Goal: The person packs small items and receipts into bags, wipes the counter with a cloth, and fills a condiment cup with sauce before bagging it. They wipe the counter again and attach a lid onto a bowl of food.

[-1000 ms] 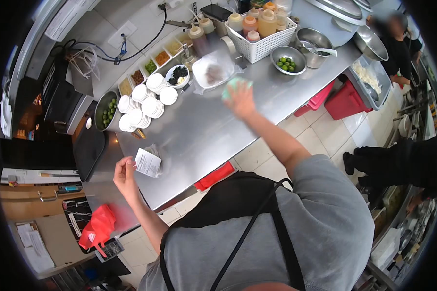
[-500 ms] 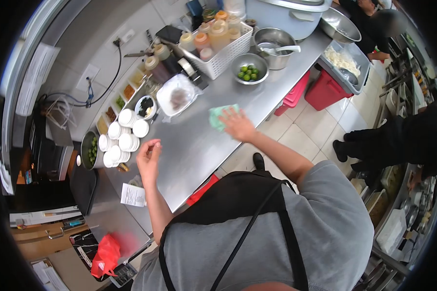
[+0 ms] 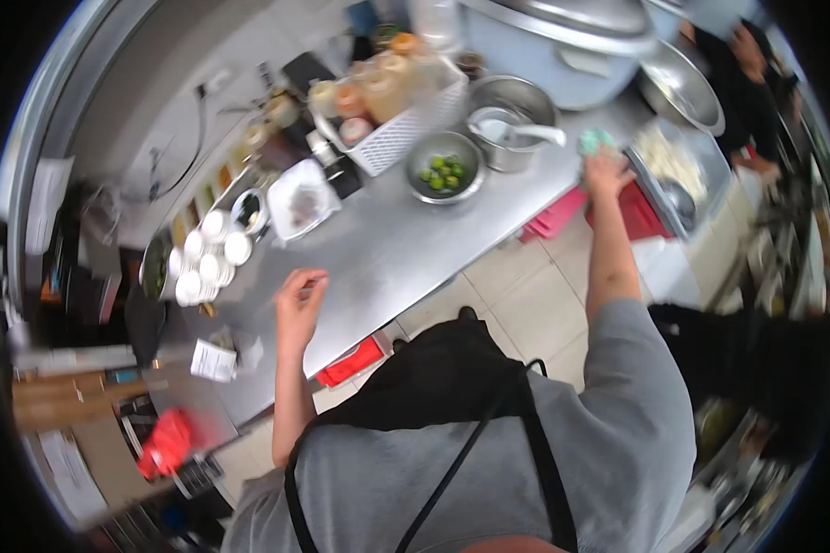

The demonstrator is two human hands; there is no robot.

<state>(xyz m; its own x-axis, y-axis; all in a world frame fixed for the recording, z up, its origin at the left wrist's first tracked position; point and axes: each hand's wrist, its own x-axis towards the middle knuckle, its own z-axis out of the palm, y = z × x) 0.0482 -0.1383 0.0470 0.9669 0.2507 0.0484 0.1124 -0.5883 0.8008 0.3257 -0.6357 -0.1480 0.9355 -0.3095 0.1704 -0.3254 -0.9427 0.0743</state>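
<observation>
My right hand (image 3: 609, 173) reaches to the far end of the steel counter (image 3: 387, 249), pressing on a light green cloth (image 3: 598, 141) near the counter's edge. Part of the cloth is hidden under the fingers. Above the near part of the counter hovers my left hand (image 3: 300, 302), its fingers loosely bent with a gap to the thumb and nothing visible in it. The nearest things to the right hand are a steel pot (image 3: 512, 147) with a white-handled utensil and a grey tub (image 3: 696, 189) of pale food.
Along the back stand a metal bowl of green limes (image 3: 444, 175), a white basket (image 3: 406, 124) of sauce bottles, a plastic-wrapped container (image 3: 300, 198) and stacked white lids (image 3: 214, 253). A large cooler (image 3: 558, 55) fills the far end. Another person (image 3: 738, 83) works beyond the tub.
My right hand has slid the green cloth along the counter to the far end, past the lime bowl and the pot. My left hand stays raised and loosely bent. The view has shifted and blurred.
</observation>
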